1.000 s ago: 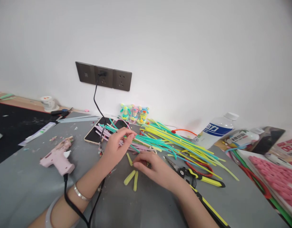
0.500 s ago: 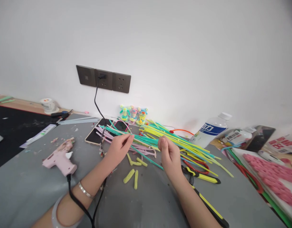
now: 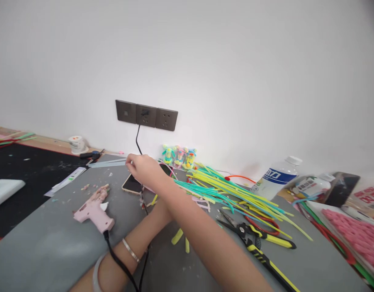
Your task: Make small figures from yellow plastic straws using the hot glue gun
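My right arm crosses over my left. My right hand (image 3: 144,169) is raised at left of centre, above the phone (image 3: 132,184), with its fingers curled together. Whatever is in those fingers, if anything, cannot be made out. My left hand (image 3: 165,207) is low over the mat, its fingers hidden behind my right forearm. Just right of the arms lies a bundle of teal and yellow pipe cleaners (image 3: 229,183). Short yellow-green pieces (image 3: 177,236) show partly from under my right forearm. Yellow-and-black pruning shears (image 3: 242,230) rest with blades apart to the right.
A pink glue gun (image 3: 95,213) lies at left, its black cord running past my left arm. Small colourful figures (image 3: 179,157) stand by the wall. At right are a plastic bottle (image 3: 279,177) and pink knitted-looking material (image 3: 353,233). Wall sockets (image 3: 146,115) are behind.
My right hand has swung left across my left arm, towards the phone. My left hand has dropped behind the right forearm. The view has shifted, uncovering the shears' blades.
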`<state>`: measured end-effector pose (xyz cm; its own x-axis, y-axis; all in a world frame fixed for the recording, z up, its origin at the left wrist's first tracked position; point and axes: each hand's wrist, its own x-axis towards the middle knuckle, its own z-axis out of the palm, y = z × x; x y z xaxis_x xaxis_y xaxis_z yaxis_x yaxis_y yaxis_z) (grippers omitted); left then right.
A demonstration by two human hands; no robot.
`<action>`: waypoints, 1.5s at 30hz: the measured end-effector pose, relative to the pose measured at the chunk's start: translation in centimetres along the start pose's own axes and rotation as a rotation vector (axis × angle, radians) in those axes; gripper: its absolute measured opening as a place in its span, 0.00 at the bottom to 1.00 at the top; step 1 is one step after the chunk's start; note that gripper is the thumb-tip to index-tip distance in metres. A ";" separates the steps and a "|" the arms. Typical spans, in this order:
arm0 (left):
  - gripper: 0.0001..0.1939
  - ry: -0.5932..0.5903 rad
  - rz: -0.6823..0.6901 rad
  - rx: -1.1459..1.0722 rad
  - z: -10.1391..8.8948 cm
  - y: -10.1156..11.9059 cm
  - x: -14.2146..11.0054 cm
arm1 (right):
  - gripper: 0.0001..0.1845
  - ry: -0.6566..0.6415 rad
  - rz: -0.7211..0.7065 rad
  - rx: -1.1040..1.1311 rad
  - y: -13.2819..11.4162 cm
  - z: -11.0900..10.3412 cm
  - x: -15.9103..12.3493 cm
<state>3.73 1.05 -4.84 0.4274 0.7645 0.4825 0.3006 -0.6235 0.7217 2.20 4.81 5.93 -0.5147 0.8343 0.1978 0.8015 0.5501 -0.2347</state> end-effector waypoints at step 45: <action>0.07 0.236 -0.214 -0.392 -2.0 0.5 0.8 | 0.11 0.320 -0.096 0.562 -0.9 0.4 -1.0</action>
<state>2.49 1.64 -3.11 0.1735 0.9127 0.3698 -0.0019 -0.3752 0.9269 1.90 3.53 5.58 -0.3906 0.7756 0.4958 0.4303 0.6300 -0.6465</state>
